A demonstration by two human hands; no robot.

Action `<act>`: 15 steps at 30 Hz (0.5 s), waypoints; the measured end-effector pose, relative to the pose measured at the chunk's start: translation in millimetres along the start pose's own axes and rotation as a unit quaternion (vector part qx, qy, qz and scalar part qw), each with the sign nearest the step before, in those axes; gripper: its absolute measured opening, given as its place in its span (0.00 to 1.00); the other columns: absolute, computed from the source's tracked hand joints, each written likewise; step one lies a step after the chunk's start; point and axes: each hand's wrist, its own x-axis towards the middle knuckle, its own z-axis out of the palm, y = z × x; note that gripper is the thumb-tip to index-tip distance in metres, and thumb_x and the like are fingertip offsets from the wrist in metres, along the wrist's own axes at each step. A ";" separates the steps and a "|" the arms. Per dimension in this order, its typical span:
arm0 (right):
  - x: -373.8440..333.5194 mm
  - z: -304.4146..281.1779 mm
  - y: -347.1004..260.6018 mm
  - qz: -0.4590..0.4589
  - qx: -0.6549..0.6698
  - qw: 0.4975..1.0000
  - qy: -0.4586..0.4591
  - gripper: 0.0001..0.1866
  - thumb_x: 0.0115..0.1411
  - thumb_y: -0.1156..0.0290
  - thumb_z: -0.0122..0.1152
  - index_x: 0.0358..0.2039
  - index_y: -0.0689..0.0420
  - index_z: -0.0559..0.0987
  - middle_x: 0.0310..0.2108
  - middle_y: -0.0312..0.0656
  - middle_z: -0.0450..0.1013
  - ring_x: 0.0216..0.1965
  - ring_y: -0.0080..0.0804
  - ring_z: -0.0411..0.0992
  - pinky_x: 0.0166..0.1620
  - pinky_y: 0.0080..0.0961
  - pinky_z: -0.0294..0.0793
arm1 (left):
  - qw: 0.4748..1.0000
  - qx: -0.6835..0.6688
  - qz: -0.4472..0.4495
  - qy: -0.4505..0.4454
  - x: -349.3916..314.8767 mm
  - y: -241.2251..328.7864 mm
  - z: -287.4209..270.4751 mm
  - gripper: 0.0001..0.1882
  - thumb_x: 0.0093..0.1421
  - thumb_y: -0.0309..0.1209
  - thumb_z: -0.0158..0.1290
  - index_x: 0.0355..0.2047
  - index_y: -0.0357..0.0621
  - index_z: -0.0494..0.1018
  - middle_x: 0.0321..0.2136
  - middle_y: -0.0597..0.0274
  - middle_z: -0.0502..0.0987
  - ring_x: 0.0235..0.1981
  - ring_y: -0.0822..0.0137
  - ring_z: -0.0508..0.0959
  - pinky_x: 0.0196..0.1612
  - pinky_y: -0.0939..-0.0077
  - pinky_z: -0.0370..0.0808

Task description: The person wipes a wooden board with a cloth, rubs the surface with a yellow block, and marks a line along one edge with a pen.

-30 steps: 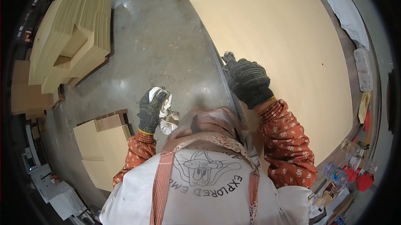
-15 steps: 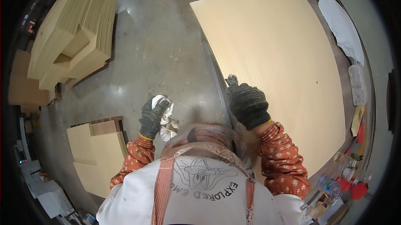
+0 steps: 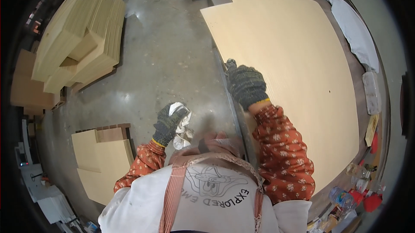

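Observation:
A large pale wood-grain board [image 3: 294, 68], with a notch cut at its far left corner, lies flat on the workbench to my right. My right hand [image 3: 247, 84], in a dark knitted glove, is closed at the board's left edge, thumb toward the far end. Whatever its fingers grip is hidden beneath the glove. Over the floor left of the bench, my left hand [image 3: 167, 122], in a matching glove, is closed around a crumpled white cloth [image 3: 183, 130], which hangs down from its fingers.
Stacked pale panels [image 3: 82, 42] stand on the floor at far left, with a lower panel stack [image 3: 97, 157] nearer me. Along the bench's right side lie a white cloth bundle [image 3: 352, 29], a clear plastic-wrapped block [image 3: 371, 92] and several bottles [image 3: 341, 198].
My right hand has slid away from me along the board's left edge. My left hand, still holding the cloth, has shifted slightly right and nearer me.

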 end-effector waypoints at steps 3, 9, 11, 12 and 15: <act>27.1 -3.1 4.5 -0.001 -0.011 1.000 -0.027 0.13 0.55 0.69 0.46 0.40 0.59 0.71 0.29 0.50 0.76 0.32 0.46 0.76 0.36 0.40 0.75 | 0.997 0.076 0.033 0.003 2.2 -3.1 -1.8 0.12 0.55 0.26 0.57 0.39 0.36 0.74 0.34 0.59 0.79 0.35 0.70 0.78 0.39 0.78 0.75; 42.1 -14.3 4.5 0.028 -0.009 0.995 -0.094 0.21 0.59 0.68 0.45 0.52 0.58 0.71 0.33 0.52 0.76 0.36 0.45 0.76 0.40 0.39 0.75 | 0.996 0.081 0.037 0.023 4.1 -9.3 -11.2 0.10 0.56 0.26 0.56 0.39 0.36 0.74 0.34 0.59 0.79 0.36 0.70 0.78 0.41 0.77 0.74; 52.4 -5.5 7.5 0.014 -0.006 0.997 -0.072 0.17 0.58 0.68 0.45 0.47 0.58 0.72 0.31 0.52 0.76 0.35 0.47 0.76 0.40 0.40 0.75 | 0.994 0.090 0.047 0.028 2.2 -16.1 -13.8 0.09 0.56 0.25 0.55 0.38 0.36 0.74 0.34 0.59 0.79 0.36 0.69 0.78 0.42 0.77 0.74; 60.9 -2.3 9.1 0.004 -0.002 0.999 -0.044 0.15 0.58 0.68 0.44 0.42 0.59 0.72 0.30 0.53 0.76 0.34 0.49 0.76 0.39 0.41 0.74 | 0.995 0.090 0.039 0.037 1.2 -7.8 -12.7 0.09 0.56 0.25 0.55 0.38 0.36 0.74 0.34 0.59 0.79 0.36 0.69 0.78 0.42 0.77 0.74; 84.3 2.0 12.5 0.002 0.010 0.999 -0.046 0.15 0.57 0.68 0.46 0.42 0.58 0.73 0.31 0.53 0.76 0.35 0.49 0.76 0.40 0.42 0.74 | 0.996 0.063 0.007 0.059 2.1 -9.9 -14.6 0.10 0.55 0.25 0.55 0.38 0.36 0.74 0.35 0.58 0.78 0.37 0.69 0.78 0.44 0.76 0.73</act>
